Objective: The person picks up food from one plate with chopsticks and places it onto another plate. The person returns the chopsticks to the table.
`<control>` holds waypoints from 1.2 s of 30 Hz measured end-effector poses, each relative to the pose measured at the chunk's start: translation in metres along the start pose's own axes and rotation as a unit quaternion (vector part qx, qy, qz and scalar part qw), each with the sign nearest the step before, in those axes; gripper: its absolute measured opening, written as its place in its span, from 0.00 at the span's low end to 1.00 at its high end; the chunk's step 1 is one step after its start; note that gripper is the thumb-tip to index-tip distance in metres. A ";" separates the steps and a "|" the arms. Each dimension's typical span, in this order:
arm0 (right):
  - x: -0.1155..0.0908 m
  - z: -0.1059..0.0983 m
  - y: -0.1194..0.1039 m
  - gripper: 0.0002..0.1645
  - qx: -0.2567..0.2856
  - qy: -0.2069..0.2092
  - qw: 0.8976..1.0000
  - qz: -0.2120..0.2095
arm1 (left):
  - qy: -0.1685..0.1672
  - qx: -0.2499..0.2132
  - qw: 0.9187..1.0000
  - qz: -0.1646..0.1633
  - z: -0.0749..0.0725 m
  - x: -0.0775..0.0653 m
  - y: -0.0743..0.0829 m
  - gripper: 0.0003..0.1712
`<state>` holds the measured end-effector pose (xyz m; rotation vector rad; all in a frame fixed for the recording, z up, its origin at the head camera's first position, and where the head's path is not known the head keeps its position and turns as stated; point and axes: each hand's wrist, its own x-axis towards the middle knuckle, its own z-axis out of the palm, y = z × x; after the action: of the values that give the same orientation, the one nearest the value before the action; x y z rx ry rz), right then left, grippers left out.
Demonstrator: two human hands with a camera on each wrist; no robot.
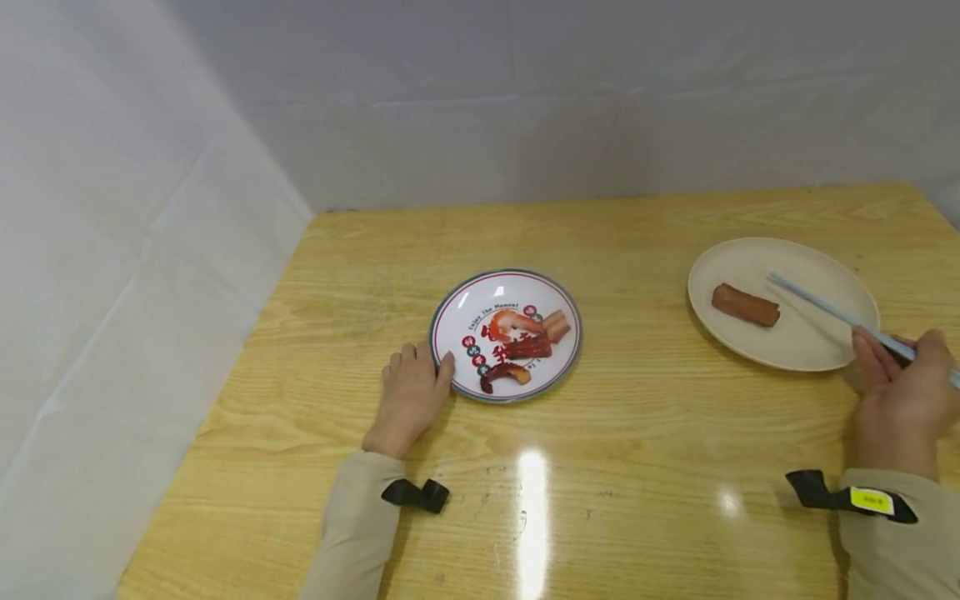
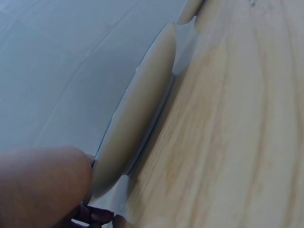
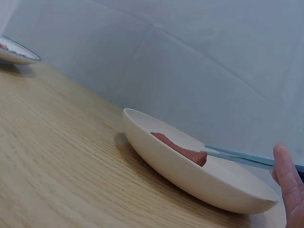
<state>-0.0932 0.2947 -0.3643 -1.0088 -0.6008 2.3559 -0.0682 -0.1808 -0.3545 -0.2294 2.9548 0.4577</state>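
Note:
My left hand (image 1: 412, 392) grips the left rim of a white plate (image 1: 457, 321) with a blue-green edge, thumb at the rim. Food pieces lie on that plate: a shrimp (image 1: 513, 323), a reddish piece (image 1: 528, 347), a pale striped slice (image 1: 557, 325) and a dark curved piece (image 1: 504, 377). At the right, my right hand (image 1: 903, 400) holds a pair of light blue chopsticks (image 1: 832, 312). Their tips reach over a cream plate (image 1: 802, 258), just beside a brown piece of meat (image 1: 745, 305). In the right wrist view, the chopstick tips show close behind this meat (image 3: 180, 149).
Both plates stand on a wooden table (image 1: 630, 467) with a light grain. White sheeting (image 1: 450, 100) hangs behind the table and along its left side. A black strap is around each sleeve.

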 end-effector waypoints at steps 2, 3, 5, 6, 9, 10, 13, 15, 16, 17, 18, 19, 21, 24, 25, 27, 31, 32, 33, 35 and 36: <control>-0.004 0.002 0.001 0.10 -0.039 -0.020 0.999 -0.020 | 0.000 -0.003 1.000 0.000 0.000 0.000 0.001 0.31; -0.006 0.003 0.001 0.10 -0.052 -0.034 0.998 -0.024 | 0.000 -0.004 1.000 0.001 0.001 0.000 0.000 0.31; -0.009 0.004 0.001 0.11 -0.084 -0.055 0.994 -0.036 | -0.001 -0.006 1.000 0.002 0.001 0.000 0.000 0.31; -0.010 0.004 0.002 0.12 -0.108 -0.067 0.990 -0.057 | -0.001 -0.007 1.000 0.002 0.001 0.001 0.000 0.30; -0.016 0.003 0.004 0.14 -0.159 -0.101 0.971 -0.148 | -0.002 -0.010 1.000 0.003 0.001 0.000 0.000 0.30; -0.018 0.003 0.005 0.14 -0.178 -0.111 0.960 -0.184 | -0.002 -0.011 1.000 0.002 0.001 0.000 0.000 0.30; -0.022 0.003 0.006 0.14 -0.234 -0.141 0.923 -0.269 | -0.003 -0.012 1.000 0.000 0.000 0.000 0.001 0.31; -0.024 0.003 0.005 0.14 -0.285 -0.158 0.897 -0.299 | -0.003 -0.012 1.000 -0.001 0.000 0.000 0.001 0.31; -0.025 0.003 0.004 0.13 -0.311 -0.165 0.883 -0.309 | -0.002 -0.012 1.000 -0.002 0.001 0.000 0.001 0.31; -0.025 0.003 0.004 0.12 -0.338 -0.175 0.866 -0.325 | -0.002 -0.011 1.000 -0.002 0.001 0.000 0.001 0.31; -0.026 0.002 0.003 0.12 -0.363 -0.182 0.851 -0.333 | -0.002 -0.010 1.000 -0.001 0.001 0.000 0.001 0.31; -0.026 0.002 0.002 0.11 -0.370 -0.195 0.845 -0.334 | -0.001 -0.010 1.000 -0.001 0.001 0.000 0.001 0.31; -0.027 0.002 0.001 0.11 -0.361 -0.227 0.845 -0.323 | -0.001 -0.010 1.000 -0.002 0.002 0.000 0.000 0.31; -0.029 0.003 0.000 0.13 -0.338 -0.247 0.861 -0.290 | -0.001 -0.010 1.000 -0.003 0.002 0.000 0.000 0.32; -0.030 0.003 0.000 0.14 -0.342 -0.244 0.859 -0.292 | -0.001 -0.010 1.000 -0.004 0.002 -0.001 0.000 0.32; -0.032 0.003 -0.001 0.14 -0.375 -0.221 0.847 -0.306 | -0.001 -0.009 1.000 -0.005 0.002 0.000 0.000 0.32; -0.035 0.002 -0.001 0.06 -0.461 -0.181 0.793 -0.356 | 0.000 -0.007 1.000 -0.005 0.003 0.001 0.000 0.32; -0.035 0.002 0.000 0.03 -0.462 -0.186 0.791 -0.356 | 0.001 -0.007 1.000 -0.005 0.003 0.001 0.000 0.31; -0.035 0.002 0.000 0.02 -0.458 -0.195 0.789 -0.359 | 0.002 -0.007 1.000 -0.004 0.003 0.001 0.000 0.31; -0.036 0.004 0.003 0.06 -0.449 -0.224 0.786 -0.360 | 0.007 -0.007 1.000 0.000 0.003 0.002 0.000 0.31; -0.036 0.004 0.004 0.08 -0.436 -0.240 0.791 -0.355 | 0.008 -0.007 1.000 0.001 0.003 0.001 0.000 0.31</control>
<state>-0.0760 0.2689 -0.3447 -0.3118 -1.9850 1.5690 -0.0692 -0.1805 -0.3578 -0.2341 2.9685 0.4803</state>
